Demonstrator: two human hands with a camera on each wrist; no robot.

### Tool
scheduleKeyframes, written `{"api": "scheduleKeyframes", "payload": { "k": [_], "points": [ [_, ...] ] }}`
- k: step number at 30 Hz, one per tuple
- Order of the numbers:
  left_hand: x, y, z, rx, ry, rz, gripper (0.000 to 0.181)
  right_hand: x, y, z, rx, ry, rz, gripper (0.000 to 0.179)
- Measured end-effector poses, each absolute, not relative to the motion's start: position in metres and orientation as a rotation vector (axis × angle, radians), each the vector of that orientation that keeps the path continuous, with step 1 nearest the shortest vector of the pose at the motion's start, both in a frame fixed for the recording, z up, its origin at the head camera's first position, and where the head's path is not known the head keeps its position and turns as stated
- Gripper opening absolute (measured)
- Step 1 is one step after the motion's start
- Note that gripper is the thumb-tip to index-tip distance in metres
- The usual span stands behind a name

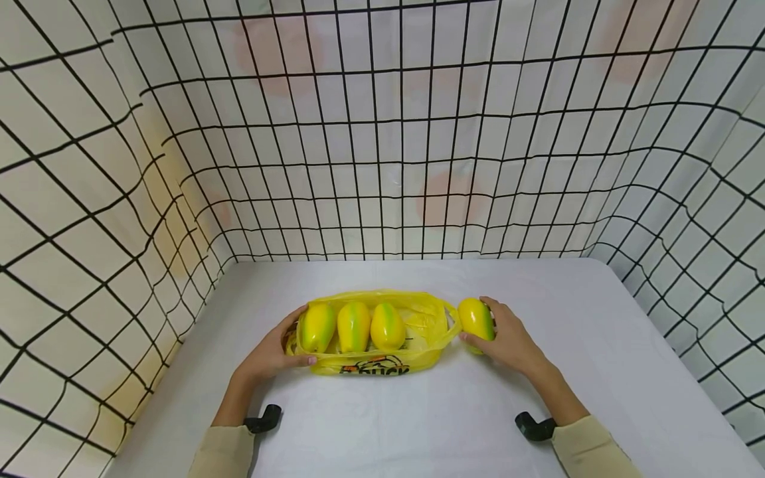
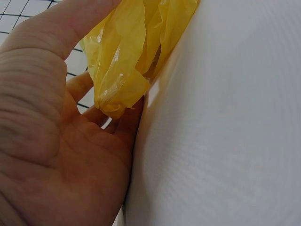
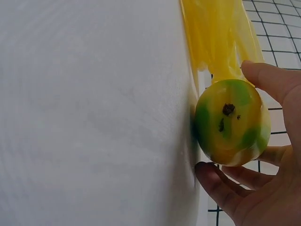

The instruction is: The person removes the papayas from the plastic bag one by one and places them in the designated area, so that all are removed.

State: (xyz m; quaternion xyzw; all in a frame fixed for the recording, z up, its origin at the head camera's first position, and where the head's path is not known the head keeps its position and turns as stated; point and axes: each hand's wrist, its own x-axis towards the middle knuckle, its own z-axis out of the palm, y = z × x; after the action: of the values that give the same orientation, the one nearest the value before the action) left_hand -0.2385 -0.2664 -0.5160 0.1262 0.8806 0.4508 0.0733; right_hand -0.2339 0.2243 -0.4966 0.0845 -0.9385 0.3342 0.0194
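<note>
A yellow plastic bag [image 1: 421,325] lies open on the table with three yellow-green mangoes in a row in it: a left mango [image 1: 318,328], a middle mango [image 1: 353,326] and a right mango [image 1: 388,326]. At the bag's left end, my left hand [image 1: 271,352] grips the plastic between thumb and fingers; its gathered tip [image 2: 113,106] hangs in front of the palm in the left wrist view. Just beyond the bag's handle end, my right hand [image 1: 510,340] holds another mango [image 3: 233,122] by its sides. Dark printed letters show on the bag's front.
The table has a white cover [image 1: 394,425]. A black wire grid [image 1: 402,162] stands along the back and both sides, with pale sheeting behind it. A black strap piece [image 1: 263,419] sits at the left wrist, a similar one [image 1: 534,427] at the right.
</note>
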Motion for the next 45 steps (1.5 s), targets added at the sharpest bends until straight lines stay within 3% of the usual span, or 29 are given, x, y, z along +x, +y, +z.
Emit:
{"api": "scheduleKeyframes", "payload": {
  "k": [21,45],
  "points": [
    [-0.238,-0.267,-0.518,0.414,2.635,1.367,0.109,-0.232,0.233,-0.488,0.19,-2.954,1.025,0.099],
    [-0.237,-0.266,-0.512,0.397,2.66,1.318,0.108,-0.237,0.233,-0.472,0.192,-2.855,1.139,0.087]
  ]
}}
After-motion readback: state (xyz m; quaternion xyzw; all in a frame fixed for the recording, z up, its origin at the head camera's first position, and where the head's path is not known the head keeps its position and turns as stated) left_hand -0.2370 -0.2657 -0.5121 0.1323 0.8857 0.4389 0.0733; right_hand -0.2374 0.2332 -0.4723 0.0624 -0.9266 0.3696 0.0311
